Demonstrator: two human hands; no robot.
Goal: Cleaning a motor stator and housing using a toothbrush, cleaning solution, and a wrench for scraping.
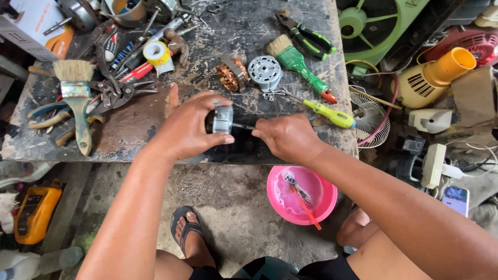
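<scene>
My left hand (189,127) grips a small grey metal motor part (222,118) over the near edge of a worn dark workbench (135,132). A thin shaft (243,126) sticks out of the part to the right. The fingertips of my right hand (288,137) pinch the end of that shaft. Just beyond the hands lie a copper-wound stator (232,74) and a round silver motor cover (265,72).
A green-handled brush (298,65), yellow screwdriver (327,112), pliers (307,37), tape roll (156,53), snips (122,92) and a pale brush (77,98) lie on the bench. Below stands a pink bowl (302,194); fan parts are piled at the right, a yellow meter (32,213) at the left.
</scene>
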